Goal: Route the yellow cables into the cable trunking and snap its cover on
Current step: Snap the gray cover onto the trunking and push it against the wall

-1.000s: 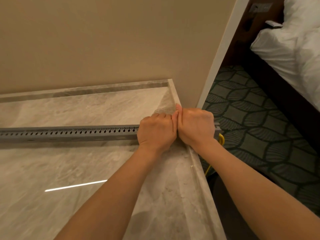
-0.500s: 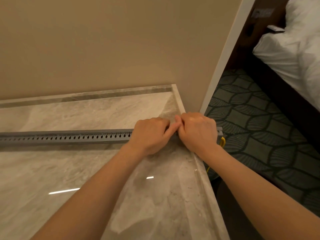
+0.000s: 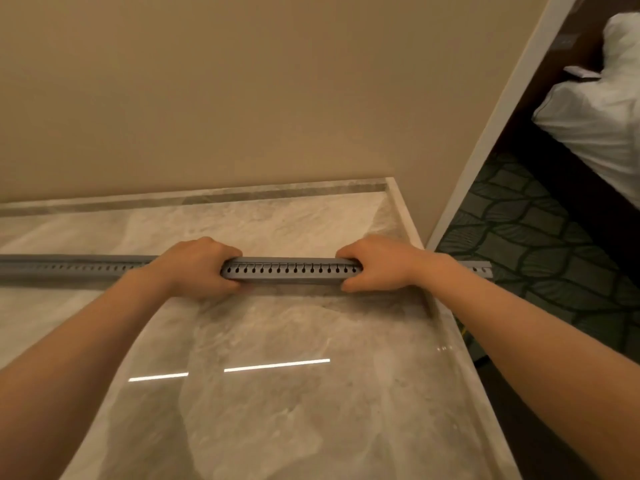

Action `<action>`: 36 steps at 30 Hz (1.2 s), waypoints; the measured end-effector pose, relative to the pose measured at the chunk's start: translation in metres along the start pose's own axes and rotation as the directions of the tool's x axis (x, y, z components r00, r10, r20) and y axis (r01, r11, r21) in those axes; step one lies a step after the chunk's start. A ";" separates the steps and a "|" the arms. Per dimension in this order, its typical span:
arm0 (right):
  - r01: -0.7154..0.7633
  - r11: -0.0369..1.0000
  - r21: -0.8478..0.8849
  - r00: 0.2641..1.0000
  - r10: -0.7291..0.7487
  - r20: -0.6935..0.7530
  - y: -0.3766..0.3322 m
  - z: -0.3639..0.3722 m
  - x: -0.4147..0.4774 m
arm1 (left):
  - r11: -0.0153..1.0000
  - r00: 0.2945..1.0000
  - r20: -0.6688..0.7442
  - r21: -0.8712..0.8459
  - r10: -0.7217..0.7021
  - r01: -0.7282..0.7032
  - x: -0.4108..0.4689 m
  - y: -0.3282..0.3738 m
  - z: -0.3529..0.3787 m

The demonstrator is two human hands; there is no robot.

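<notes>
A long grey slotted cable trunking (image 3: 291, 270) lies left to right across the marble surface (image 3: 277, 393), its right end sticking out past the surface's right edge. My left hand (image 3: 197, 266) grips the trunking from above, fingers curled over its far side and thumb on the near side. My right hand (image 3: 374, 263) grips it the same way further right, with a stretch of slotted wall showing between the hands. A thin bit of yellow cable (image 3: 464, 332) shows below my right forearm, off the surface's edge. The trunking's top is hidden under the hands.
A beige wall (image 3: 242, 98) rises behind the surface and ends at a white corner trim (image 3: 485, 140). To the right lie a patterned green carpet (image 3: 540, 244) and a bed with white bedding (image 3: 595, 116).
My hands were pressed together near the trunking's right end. They have slid apart along it, the left hand going left, and now grip it separately. The view has tilted.
</notes>
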State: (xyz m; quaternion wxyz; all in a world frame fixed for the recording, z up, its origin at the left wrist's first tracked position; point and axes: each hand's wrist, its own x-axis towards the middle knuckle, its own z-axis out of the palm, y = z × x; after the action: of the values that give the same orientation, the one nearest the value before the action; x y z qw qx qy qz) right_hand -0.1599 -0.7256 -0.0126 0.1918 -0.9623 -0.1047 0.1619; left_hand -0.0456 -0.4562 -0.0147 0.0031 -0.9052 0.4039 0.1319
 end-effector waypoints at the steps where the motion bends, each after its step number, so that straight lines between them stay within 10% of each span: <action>1: -0.023 0.998 0.054 0.998 0.020 0.063 -0.005 -0.002 0.007 | 1.000 1.000 0.002 -0.004 -0.004 0.004 -0.004 -0.005 0.000; 6: -0.168 0.918 0.359 0.959 0.068 0.275 -0.028 -0.003 0.033 | 0.997 0.999 -0.044 0.078 -0.018 0.021 -0.016 -0.023 -0.002; 16: 0.009 0.985 -0.175 0.977 -0.046 -0.209 -0.027 0.001 0.048 | 0.991 0.937 -0.350 0.124 -0.007 0.054 -0.012 -0.045 0.008; 36: 0.089 0.948 -0.304 0.834 -0.238 -0.498 0.022 -0.043 0.123 | 0.964 0.828 -0.534 0.264 0.170 -0.027 0.074 -0.087 -0.020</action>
State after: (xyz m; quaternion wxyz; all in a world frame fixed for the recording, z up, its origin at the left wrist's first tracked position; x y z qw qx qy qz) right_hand -0.0276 -0.7270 -0.0170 0.0943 -0.9736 -0.1515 -0.1420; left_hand 0.0698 -0.4537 -0.0220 -0.0085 -0.8749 0.4472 -0.1858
